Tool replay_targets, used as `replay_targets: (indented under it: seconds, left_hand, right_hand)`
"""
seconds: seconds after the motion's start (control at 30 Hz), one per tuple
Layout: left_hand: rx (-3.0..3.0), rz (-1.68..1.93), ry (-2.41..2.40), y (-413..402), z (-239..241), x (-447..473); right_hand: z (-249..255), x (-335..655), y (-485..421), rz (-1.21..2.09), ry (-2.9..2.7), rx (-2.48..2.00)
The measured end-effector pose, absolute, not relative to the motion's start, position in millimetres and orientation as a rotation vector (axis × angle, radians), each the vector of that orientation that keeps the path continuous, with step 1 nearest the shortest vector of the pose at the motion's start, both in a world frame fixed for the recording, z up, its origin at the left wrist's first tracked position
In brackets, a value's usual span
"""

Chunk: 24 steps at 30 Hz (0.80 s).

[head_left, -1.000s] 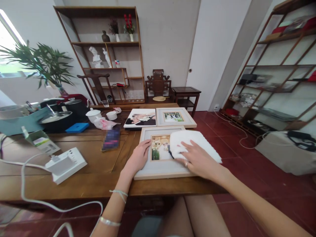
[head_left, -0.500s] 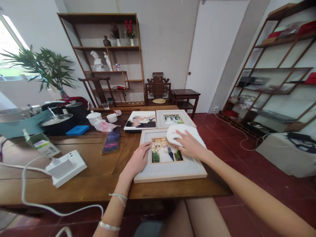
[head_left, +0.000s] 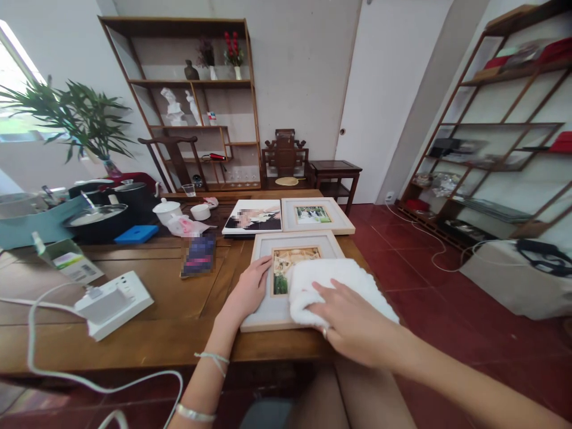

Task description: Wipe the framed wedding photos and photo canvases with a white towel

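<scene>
A light wooden picture frame [head_left: 263, 325] with a photo inside lies flat at the table's front edge. My left hand [head_left: 251, 286] holds its left side, with the fingers together over the rim and onto the face. Bunched under my right hand [head_left: 342, 316] is a white towel [head_left: 357, 274], pressed on the frame's lower right part; the fingers are closed on the cloth. That towel hides the right half of the photo. Just behind lie a second framed picture [head_left: 344, 226] and a photo panel [head_left: 230, 223], neither touched by my hands.
On the wooden table [head_left: 174, 298] to the left are a white power strip [head_left: 118, 304] with a cable, an opened green box [head_left: 67, 259], a blue box [head_left: 136, 233], a white teapot [head_left: 167, 210] and a black pot [head_left: 96, 220]. A shelf [head_left: 447, 179] stands right.
My right hand has slid the towel from the frame's upper right corner down toward its lower right, nearer to me. The left hand stays on the left side.
</scene>
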<state>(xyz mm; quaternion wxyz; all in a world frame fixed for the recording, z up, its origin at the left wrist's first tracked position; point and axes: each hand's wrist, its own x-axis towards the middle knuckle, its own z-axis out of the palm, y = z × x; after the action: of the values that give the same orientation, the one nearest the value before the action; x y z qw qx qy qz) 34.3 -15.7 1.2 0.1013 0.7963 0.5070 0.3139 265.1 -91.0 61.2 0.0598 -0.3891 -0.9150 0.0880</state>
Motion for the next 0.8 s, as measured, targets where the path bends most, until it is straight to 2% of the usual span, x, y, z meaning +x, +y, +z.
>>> replay_targets:
  seconds: [0.17,0.4,0.53,0.67,0.8]
  left_hand:
    - [2.368,0.908,1.486,-17,3,34]
    - [2.377,0.890,1.491,-16,3,33]
    - [2.377,0.878,1.478,-17,6,33]
    - [2.372,0.868,1.459,-17,8,34]
    - [2.378,0.855,1.468,-16,6,34]
  right_hand:
    - [54,250,-98,0.406,-2.735,-1.044]
    - [36,246,1,0.046,-2.635,-1.193]
    - [39,237,40,0.004,-2.648,-1.211]
    - [42,229,29,0.047,-2.761,-1.104]
    - [52,232,-24,0.149,-2.858,-0.960]
